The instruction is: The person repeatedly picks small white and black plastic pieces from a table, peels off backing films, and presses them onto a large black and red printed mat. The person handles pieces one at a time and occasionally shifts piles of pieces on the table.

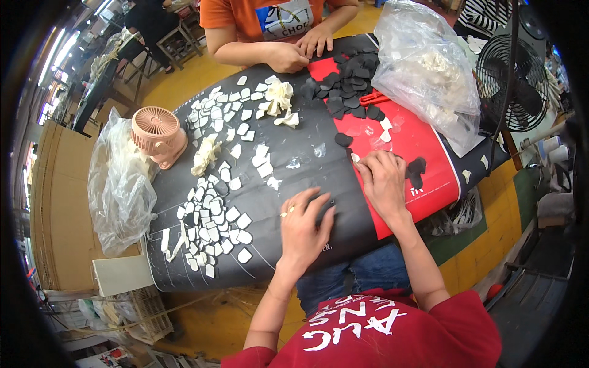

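My left hand hovers over or rests on the black mat, thumb and fingers apart and curved. Something dark lies by its fingertips, too blended with the mat to make out. My right hand is closed at the red part of the table cover, with a small white piece at its fingertips. Black rounded pieces lie against its right side, and another black piece sits just beyond it. To the left spreads a heap of white pieces with dark edges.
Opposite me, a person in orange has both hands at a black pile. Around the table are a pink fan, plastic bags, a red-handled tool, crumpled cream strips and a black fan.
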`<state>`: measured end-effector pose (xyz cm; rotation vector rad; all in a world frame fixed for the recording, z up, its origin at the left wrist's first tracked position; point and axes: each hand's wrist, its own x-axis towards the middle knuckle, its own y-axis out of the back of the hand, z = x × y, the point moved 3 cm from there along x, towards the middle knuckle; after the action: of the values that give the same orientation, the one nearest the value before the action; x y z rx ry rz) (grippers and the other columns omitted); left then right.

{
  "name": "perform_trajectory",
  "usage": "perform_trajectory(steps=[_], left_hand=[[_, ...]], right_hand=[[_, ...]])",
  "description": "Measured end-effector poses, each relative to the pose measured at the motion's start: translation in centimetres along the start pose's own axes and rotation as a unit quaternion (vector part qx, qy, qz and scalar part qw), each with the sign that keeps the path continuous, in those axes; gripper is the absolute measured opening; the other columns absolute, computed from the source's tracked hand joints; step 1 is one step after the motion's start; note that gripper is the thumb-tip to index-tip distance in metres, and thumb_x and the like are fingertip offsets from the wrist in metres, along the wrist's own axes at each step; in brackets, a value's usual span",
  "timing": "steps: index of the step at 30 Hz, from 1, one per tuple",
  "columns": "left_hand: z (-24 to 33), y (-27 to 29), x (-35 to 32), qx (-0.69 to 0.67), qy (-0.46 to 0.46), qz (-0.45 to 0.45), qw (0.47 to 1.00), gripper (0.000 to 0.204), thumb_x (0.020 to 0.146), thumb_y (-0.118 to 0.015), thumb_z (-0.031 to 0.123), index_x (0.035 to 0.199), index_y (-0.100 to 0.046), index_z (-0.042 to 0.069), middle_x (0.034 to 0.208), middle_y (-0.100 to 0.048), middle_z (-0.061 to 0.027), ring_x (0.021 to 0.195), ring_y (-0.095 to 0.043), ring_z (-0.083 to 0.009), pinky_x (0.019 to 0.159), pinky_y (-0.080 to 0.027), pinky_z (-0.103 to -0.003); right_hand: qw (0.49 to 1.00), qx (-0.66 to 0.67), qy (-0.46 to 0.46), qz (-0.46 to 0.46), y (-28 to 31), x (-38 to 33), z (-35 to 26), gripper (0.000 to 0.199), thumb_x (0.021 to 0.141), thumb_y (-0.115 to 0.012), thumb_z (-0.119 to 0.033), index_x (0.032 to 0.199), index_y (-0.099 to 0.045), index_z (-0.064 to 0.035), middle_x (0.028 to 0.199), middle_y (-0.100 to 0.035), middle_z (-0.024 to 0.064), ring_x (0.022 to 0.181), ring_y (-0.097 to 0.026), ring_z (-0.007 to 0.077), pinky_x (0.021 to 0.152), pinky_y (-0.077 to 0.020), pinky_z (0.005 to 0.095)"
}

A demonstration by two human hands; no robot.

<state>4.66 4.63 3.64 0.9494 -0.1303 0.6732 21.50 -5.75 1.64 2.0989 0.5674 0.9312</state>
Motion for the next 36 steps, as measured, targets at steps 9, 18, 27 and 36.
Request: perform_trajectory(steps=[9, 18, 27, 36], left_hand=[[0.0, -5.1, 7.3, 0.009, 0.016, -0.094, 0.995, 0.042, 0.089, -0.059, 0.005, 0.131, -0.059, 0.002, 0.126, -0.056, -0.0212, 0.115, -0.055, -0.0366, 0.098, -0.042, -0.047], [-0.2, -5.3, 6.4, 0.090, -0.006, -0.125, 0.988, 0.042, 0.083, -0.058, 0.000, 0.124, -0.065, 0.002, 0.129, -0.055, -0.0210, 0.115, -0.054, -0.0363, 0.098, -0.042, -0.046], [-1.7, -1.1, 2.5, 0.012, -0.031, -0.177, 0.984, 0.032, 0.079, -0.064, 0.003, 0.110, -0.072, 0.007, 0.130, -0.058, -0.0172, 0.119, -0.054, -0.0343, 0.102, -0.040, -0.047], [-1.6, 1.4, 0.6, -0.484, 0.262, -0.107, 0.828, 0.039, 0.104, -0.056, 0.027, 0.127, -0.056, -0.005, 0.093, -0.070, -0.0101, 0.074, -0.064, -0.0122, 0.068, -0.052, -0.025]], right_hand=[[1.000, 0.012, 0.001, -0.002, 1.3, 0.0, 0.4, 0.017, 0.092, -0.066, -0.021, 0.100, -0.066, -0.0056, 0.100, -0.061, 0.0065, 0.099, -0.057, 0.0256, 0.091, -0.0385, 0.0418], [0.994, -0.049, 0.098, -0.014, 0.0, 1.1, 0.2, 0.015, 0.087, -0.071, -0.017, 0.099, -0.070, -0.0080, 0.102, -0.062, 0.0032, 0.100, -0.057, 0.0221, 0.094, -0.0374, 0.0419], [0.930, 0.341, -0.119, -0.067, 2.6, -0.1, 0.1, 0.014, 0.095, -0.067, -0.016, 0.099, -0.070, -0.0024, 0.088, -0.063, 0.0030, 0.080, -0.058, 0.0150, 0.078, -0.0446, 0.0303], [0.943, 0.324, 0.037, -0.065, 4.9, -1.1, -4.8, 0.019, 0.084, -0.076, -0.009, 0.102, -0.074, -0.0091, 0.087, -0.066, 0.0062, 0.078, -0.062, 0.0237, 0.071, -0.0477, 0.0309]])
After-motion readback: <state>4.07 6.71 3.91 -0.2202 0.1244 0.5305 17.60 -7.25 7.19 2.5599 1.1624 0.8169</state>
